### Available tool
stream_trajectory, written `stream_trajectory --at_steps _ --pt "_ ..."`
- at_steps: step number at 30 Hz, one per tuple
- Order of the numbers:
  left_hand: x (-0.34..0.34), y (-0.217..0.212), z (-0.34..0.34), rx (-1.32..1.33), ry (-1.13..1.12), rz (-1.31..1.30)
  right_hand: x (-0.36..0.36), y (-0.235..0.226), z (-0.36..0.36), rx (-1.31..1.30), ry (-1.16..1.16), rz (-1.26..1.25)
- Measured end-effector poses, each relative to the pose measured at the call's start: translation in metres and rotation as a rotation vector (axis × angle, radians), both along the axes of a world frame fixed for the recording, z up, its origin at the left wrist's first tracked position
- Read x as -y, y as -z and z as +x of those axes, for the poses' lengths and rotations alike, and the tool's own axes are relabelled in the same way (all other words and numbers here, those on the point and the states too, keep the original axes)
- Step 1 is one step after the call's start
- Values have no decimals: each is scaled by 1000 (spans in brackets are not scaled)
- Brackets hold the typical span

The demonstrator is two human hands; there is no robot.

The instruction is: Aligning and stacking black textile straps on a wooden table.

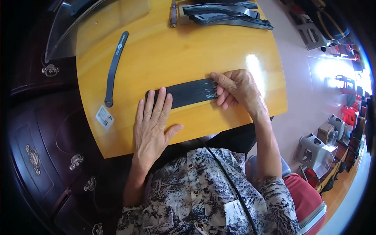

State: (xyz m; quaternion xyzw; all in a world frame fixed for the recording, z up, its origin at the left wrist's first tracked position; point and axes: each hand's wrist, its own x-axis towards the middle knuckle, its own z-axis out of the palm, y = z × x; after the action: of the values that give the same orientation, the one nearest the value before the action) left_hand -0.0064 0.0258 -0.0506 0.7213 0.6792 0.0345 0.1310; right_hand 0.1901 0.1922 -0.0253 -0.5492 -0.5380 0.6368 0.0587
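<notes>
A flat set of black straps (188, 93), seemingly side by side with small pale marks at the right end, lies across the yellow table in front of me. My left hand (152, 123) rests flat on its left end, fingers stretched out and thumb apart. At the right end, my right hand (243, 91) has its thumb and curled fingers closed on the straps, covering their tips. Off to the left lies a single dark grey strap (114, 66) with a slotted, rounded end. Below that end is a white printed label (104, 118).
The yellow table (176, 51) carries a pile of dark straps (227, 15) at its far edge, beside a tool handle (173, 16). A clear plastic sheet (113, 23) covers the far left corner. Dark drawers (43, 156) stand left; grey stools (311, 152) and a red case (303, 199) are right.
</notes>
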Motion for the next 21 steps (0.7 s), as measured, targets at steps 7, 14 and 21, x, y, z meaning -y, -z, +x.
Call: stream_trajectory --at_steps 7,14,21 --pt "40 2 -27 31 -172 53 8 11 4 -58 -41 131" --pt "13 -8 -18 88 -221 336 37 9 20 -102 -110 794" --pt "-59 22 -10 101 33 370 2 47 -18 207 -418 1695"
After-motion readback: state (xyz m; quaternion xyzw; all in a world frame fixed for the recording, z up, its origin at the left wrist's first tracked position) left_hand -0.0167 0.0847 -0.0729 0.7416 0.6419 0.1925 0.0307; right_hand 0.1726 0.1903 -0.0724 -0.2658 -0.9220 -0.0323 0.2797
